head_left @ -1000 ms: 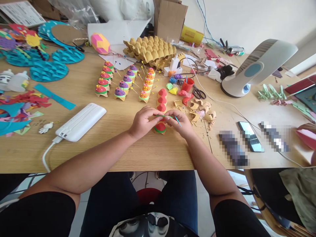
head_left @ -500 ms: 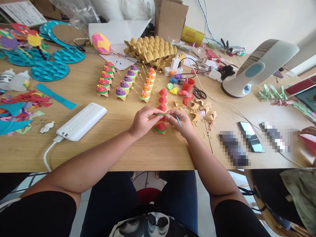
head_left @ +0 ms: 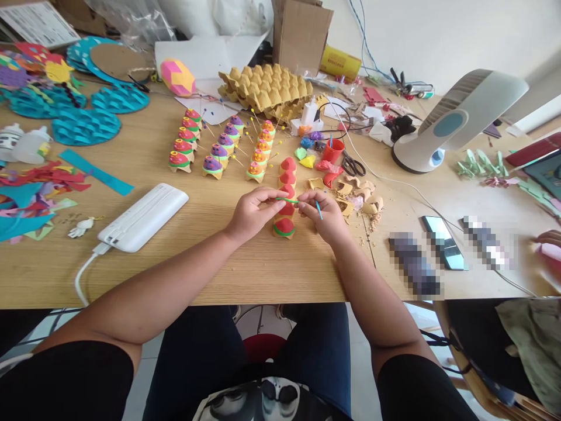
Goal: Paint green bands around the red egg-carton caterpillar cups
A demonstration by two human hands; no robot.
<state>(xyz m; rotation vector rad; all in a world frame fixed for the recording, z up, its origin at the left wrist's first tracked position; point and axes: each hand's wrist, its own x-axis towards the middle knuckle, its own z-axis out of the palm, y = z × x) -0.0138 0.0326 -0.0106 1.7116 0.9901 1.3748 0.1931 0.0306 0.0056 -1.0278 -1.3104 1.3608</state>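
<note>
Left hand (head_left: pixel 252 213): pinches green string (head_left: pixel 288 200), mid-frame
Right hand (head_left: pixel 325 216): pinches string too, holds blue stick (head_left: pixel 319 210)
Red bumps (head_left: pixel 284 225): underneath

Place: I'm viewing an indoor craft workspace.
Wooden table (head_left: pixel 254 278): I see coloured carton cups (head_left: pixel 284 226), paper scraps (head_left: pixel 48 176).
Table's back: egg trays (head_left: pixel 265 88), cardboard box (head_left: pixel 304 35).

Wooden table (head_left: pixel 245 278), red-domed carton strip (head_left: pixel 284 227), white power bank (head_left: pixel 144 216), blue paper strip (head_left: pixel 97 172), red cup (head_left: pixel 332 152), white fan (head_left: pixel 458 123)
</note>
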